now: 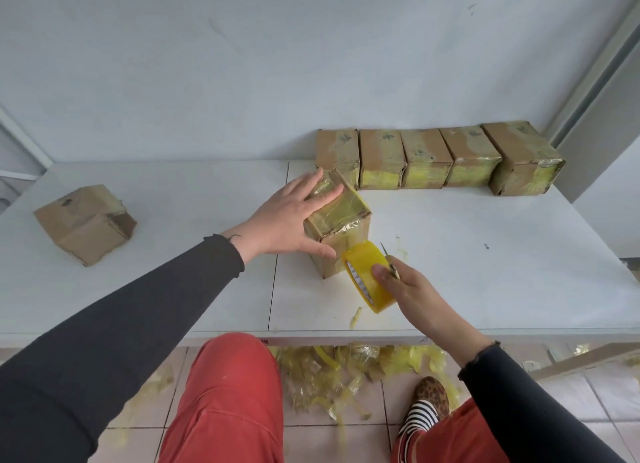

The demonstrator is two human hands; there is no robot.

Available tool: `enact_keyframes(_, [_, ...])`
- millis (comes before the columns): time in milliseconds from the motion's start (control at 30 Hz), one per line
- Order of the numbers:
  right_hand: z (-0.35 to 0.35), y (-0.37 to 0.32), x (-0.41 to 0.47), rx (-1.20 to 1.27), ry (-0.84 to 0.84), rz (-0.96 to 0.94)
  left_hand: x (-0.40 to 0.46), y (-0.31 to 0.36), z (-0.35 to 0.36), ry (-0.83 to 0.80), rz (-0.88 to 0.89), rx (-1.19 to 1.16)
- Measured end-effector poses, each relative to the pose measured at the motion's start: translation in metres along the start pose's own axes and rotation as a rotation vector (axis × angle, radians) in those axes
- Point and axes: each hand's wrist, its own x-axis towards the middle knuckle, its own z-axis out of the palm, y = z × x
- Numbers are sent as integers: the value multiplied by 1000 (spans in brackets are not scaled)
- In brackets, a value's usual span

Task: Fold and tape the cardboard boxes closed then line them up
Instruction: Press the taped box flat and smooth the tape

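The taped box (337,220) stands on the white table (485,272), just in front of the left end of a row of five taped boxes (440,159) that lines the wall. Clear yellowish tape covers its top and runs down its near face. The left hand (294,217) lies on this box with fingers straight and spread, palm on the top and left side, thumb against the near face; it presses and does not curl around anything. Just in front of the box, touching its lower near corner, is the roll of tape (367,275), held upright on edge by the right hand (412,289), whose fingers are wrapped round the roll. The same hand also holds a small blade (389,256), its thin point sticking up behind the roll. Well to the left of the box, alone on the table, sits another cardboard box (85,222), tilted, with a ragged flap. Below the table's front edge, scraps of tape (346,369) litter the tiled floor.
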Motion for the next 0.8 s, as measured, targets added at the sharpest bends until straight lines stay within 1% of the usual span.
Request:
enact_keyframes(100, [4, -5, 6, 26, -26, 59, 1, 5, -3, 27, -4, -125])
enact_keyframes(167, [0, -15, 4, 108, -7, 47, 5, 2, -6, 67, -34, -274])
enact_keyframes(233, [-12, -29, 5, 189, 36, -13, 8, -5, -10, 79, -94, -551])
enact_keyframes(300, [-25, -43, 8, 226, 12, -83, 7, -7, -8, 63, -151, -884])
enact_keyframes(333, [-30, -50, 12, 237, -7, -105, 5, -4, -5, 40, -187, -1009])
enact_keyframes(367, [-33, -53, 19, 242, -23, -110, 2, 1, 1, 22, -231, -1092])
enact_keyframes(433, [-31, -55, 32, 256, -62, -90, -4, 4, 16, 11, -315, -1176])
enact_keyframes(500, [-22, -56, 45, 224, -57, -67, -7, -5, 29, 80, -362, -1160])
enact_keyframes(533, [-16, -57, 52, 200, -64, -71, -7, -13, 31, 151, -356, -1091])
enact_keyframes(567, [-11, -57, 58, 170, -76, -79, -7, -21, 30, 209, -326, -986])
enact_keyframes(633, [-1, -59, 67, 108, -98, -91, -4, -26, 26, 253, -183, -795])
enact_keyframes(667, [2, -60, 70, 99, -107, -91, -1, -26, 25, 235, -126, -790])
enact_keyframes(700, [5, -60, 73, 112, -105, -79, 0, -26, 26, 203, -106, -824])
enact_keyframes(800, [3, -61, 72, 137, -64, -48, 1, -28, 37, 118, -82, -896])
